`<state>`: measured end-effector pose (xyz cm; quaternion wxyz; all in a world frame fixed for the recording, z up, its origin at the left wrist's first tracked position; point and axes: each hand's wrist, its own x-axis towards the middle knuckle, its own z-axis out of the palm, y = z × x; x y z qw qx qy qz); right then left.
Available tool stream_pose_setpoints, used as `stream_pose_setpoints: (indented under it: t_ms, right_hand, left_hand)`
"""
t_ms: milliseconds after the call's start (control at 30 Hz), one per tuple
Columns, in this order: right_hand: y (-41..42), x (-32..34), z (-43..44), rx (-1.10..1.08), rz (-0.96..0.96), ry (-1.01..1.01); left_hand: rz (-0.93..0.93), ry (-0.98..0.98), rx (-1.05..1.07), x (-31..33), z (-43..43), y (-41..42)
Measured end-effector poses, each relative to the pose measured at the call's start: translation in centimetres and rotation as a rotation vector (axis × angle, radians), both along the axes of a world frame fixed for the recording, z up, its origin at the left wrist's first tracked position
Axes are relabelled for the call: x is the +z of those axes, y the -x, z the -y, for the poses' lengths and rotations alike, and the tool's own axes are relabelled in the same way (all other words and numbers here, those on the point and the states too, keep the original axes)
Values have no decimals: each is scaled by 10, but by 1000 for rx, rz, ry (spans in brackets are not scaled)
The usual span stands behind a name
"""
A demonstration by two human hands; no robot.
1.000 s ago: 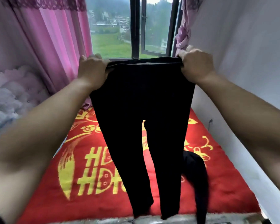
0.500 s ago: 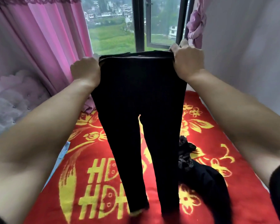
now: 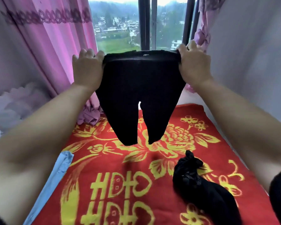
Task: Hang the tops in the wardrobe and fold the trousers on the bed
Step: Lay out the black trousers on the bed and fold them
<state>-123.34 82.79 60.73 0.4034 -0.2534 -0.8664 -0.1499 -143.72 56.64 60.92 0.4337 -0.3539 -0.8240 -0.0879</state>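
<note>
Room: a bedroom with a bed under a red blanket with yellow flowers and letters point(image 3: 120, 179), set below a window point(image 3: 118, 25) that looks onto hills and houses.
Far left: a pink pleated curtain point(image 3: 47, 46) hangs down; a crumpled purple cloth point(image 3: 89, 115) lies at its foot.
Near left: a pale blue cloth point(image 3: 60, 172) lies along the bed's edge.
Left grip point(image 3: 88, 69): clenched on the left end of the waistband.
Task's thing: the plain black trousers point(image 3: 139, 95) are held up in the air, waistband stretched flat, both legs hanging with their hems clear of the blanket.
Right grip point(image 3: 193, 65): clenched on the right end of the waistband.
Near right: a crumpled black lacy garment point(image 3: 198, 181) lies on the blanket, apart from the trousers.
Change: a second ago the legs hung straight down towards the near edge of the bed; now they swing out towards the window and look much shorter.
Meaning: this is probably the throw that spreads the trousers flat on the bed, so folding has not yet begun.
Watch: the lacy garment is near the likely landing spot.
</note>
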Motion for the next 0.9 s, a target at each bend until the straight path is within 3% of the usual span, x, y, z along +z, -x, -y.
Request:
stream_pose_setpoints:
  t_ms: [133,267,433,533,733,900]
  right_hand:
    - [-22,-95,33,1,149,95]
    - [-63,-228,82,-27,349,319]
    - [-134,-391,149,-84,747,537]
    - [-181,-472,190,-96,970,674]
    - [-254,-560,252,-129,1214,883]
    - [-275,-596,270,-132,1195,912]
  left_hand:
    - [56,119,-47,-108,36,-17]
    - [223,289,-97,-250,84,-62]
    - [652,620,-85,-408,144,-145]
    - [810,849,-47,-484,178,-195]
    - [970,1079,7,-569,228,-270]
    - [971,1053,44,-603,235,-288]
